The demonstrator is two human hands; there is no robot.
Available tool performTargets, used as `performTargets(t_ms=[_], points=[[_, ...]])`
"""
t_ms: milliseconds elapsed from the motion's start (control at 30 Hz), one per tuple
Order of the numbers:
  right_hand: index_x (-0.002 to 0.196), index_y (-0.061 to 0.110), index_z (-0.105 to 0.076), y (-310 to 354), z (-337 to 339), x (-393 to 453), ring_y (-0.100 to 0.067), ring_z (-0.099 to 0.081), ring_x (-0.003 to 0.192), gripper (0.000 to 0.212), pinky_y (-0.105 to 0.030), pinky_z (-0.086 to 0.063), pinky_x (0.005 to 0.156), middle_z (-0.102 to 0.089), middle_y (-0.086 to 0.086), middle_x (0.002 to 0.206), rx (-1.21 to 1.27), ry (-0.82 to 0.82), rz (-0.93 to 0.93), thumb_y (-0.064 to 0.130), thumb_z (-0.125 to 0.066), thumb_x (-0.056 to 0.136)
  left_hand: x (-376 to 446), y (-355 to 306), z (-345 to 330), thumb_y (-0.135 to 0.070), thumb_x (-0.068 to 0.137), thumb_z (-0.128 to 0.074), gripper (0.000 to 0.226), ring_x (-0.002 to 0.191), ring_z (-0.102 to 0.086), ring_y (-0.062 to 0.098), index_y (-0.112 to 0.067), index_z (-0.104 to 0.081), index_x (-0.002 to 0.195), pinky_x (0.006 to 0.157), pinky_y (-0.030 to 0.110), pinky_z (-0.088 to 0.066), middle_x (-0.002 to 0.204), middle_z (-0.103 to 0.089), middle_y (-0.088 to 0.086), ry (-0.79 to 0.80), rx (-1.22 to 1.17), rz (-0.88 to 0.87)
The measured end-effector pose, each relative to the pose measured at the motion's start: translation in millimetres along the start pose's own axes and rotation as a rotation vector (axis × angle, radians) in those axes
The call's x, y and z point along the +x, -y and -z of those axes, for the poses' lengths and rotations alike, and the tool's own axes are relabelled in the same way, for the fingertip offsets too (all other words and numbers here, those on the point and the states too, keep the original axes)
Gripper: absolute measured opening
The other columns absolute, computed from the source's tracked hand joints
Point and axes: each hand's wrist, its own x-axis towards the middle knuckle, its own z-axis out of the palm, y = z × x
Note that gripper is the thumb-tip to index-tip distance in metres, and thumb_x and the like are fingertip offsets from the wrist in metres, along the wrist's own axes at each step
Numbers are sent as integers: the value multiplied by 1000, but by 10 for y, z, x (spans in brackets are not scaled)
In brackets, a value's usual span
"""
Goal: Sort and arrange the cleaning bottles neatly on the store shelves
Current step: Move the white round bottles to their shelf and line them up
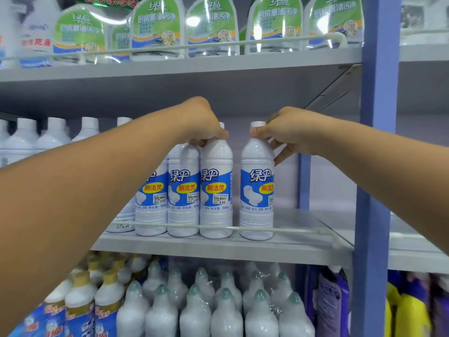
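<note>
Under both hands: front-row toilet-cleaner bottles being straightened.
Left hand (202, 122) grips one bottle's (215, 190) neck, right hand (286, 132) pinches the lone bottle's (257, 190) cap; next, probably close that gap.

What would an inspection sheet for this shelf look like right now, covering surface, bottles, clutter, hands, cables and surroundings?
Surface: grey middle shelf with a white front rail; bare at its right end.
Job's things: white bottles with blue labels upright behind the rail; three packed together, one standing apart to their right.
Clutter: nothing seen.
Hands: left hand grips the top of the third bottle; right hand grips the neck of the lone bottle.
Cables: nothing seen.
Surroundings: green-labelled bottles on the shelf above, wrapped white bottles below, blue upright at right.
</note>
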Motion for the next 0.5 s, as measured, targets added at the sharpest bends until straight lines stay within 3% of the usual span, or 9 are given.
performTargets(t_ms=[200, 300, 400, 500], points=[[116, 6, -59, 39, -56, 21, -27, -71, 90, 33, -48, -65, 68, -68, -10, 103, -13, 9, 6, 31, -68, 97, 26, 61, -64, -44, 88, -75, 40, 79, -71, 28, -5, -69, 96, 75, 37, -58, 86, -73, 12, -36, 101, -37], [116, 8, -57, 34, -92, 34, -25, -70, 88, 33, -44, -65, 64, -67, -8, 102, -21, 4, 8, 34, -68, 96, 32, 89, -96, -49, 87, -74, 45, 82, -66, 29, -5, -70, 97, 69, 35, -50, 87, -70, 11, -68, 143, -55], [117, 11, -57, 23, -126, 40, -25, -71, 89, 35, -43, -65, 63, -68, -7, 103, -11, -4, 21, 35, -68, 96, 40, 108, -106, -51, 85, -75, 47, 85, -68, 30, -6, -70, 96, 73, 37, -53, 91, -72, 12, -77, 127, -42], [114, 12, -56, 12, -148, 39, -25, -71, 89, 32, -41, -65, 60, -68, -7, 102, 2, -13, 32, 34, -68, 96, 53, 117, -112, -53, 84, -76, 49, 81, -66, 30, -6, -70, 95, 68, 35, -50, 91, -71, 12, -83, 141, -41]])
